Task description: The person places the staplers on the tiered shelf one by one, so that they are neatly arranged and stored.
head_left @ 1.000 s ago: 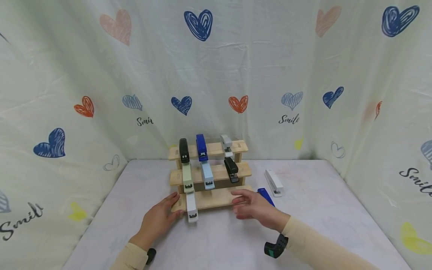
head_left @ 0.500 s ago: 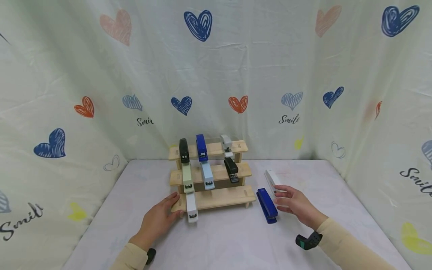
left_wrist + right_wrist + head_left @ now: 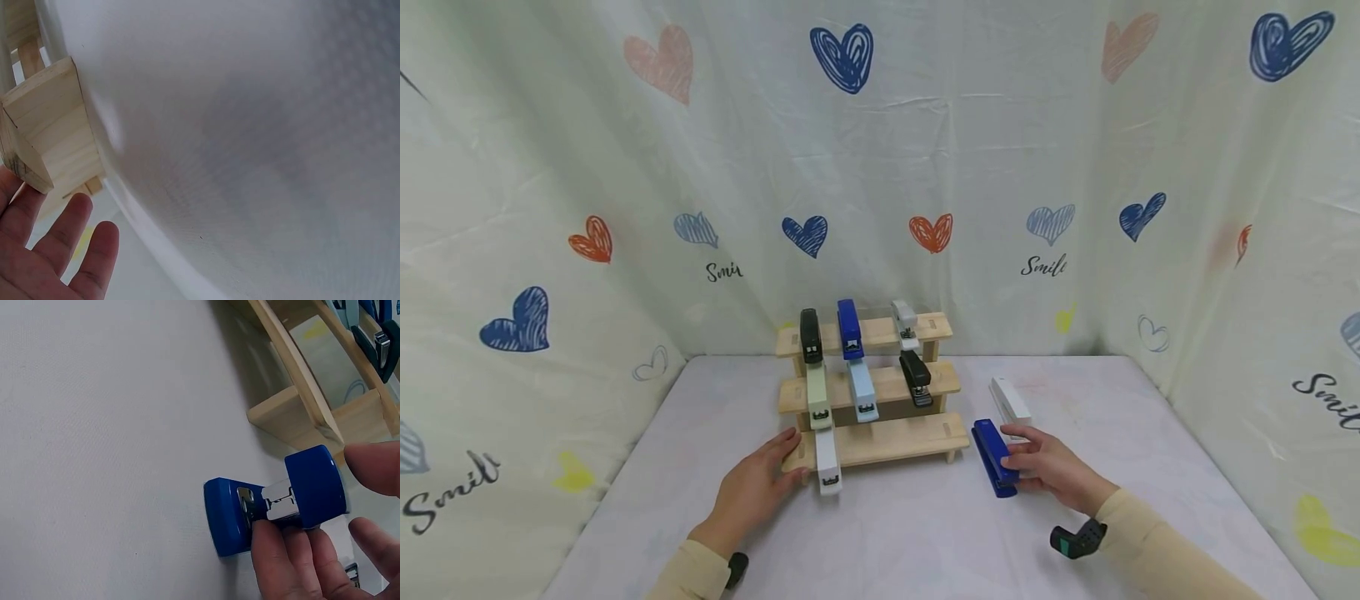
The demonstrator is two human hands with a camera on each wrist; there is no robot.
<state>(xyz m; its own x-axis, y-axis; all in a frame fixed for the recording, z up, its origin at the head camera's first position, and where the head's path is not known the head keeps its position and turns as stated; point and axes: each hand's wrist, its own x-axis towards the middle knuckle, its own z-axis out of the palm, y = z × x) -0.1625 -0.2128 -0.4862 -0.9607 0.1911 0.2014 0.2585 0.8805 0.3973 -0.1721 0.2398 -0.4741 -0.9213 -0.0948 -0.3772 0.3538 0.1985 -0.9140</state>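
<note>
In the head view my right hand (image 3: 1054,468) has its fingers on the right side of a dark blue stapler (image 3: 989,450) lying on the table. The right wrist view shows several fingertips curled against the side of the blue stapler (image 3: 317,486), the thumb at its upper edge. My left hand (image 3: 752,492) rests at the left end of the wooden stand's (image 3: 898,442) lowest shelf; in the left wrist view fingers touch the shelf's end (image 3: 28,165). A white stapler (image 3: 828,462) sits beside that hand on this shelf.
Behind my right hand lies another white stapler (image 3: 1011,402). The middle shelf bears a green stapler (image 3: 817,396), a light blue one (image 3: 862,390) and a black one (image 3: 914,375). On top stand black (image 3: 809,335), blue (image 3: 848,329) and grey (image 3: 904,321) staplers.
My right hand has moved from the bottom shelf's right end over to the white stapler's side, then slightly left onto the blue stapler. The left hand has stayed put.
</note>
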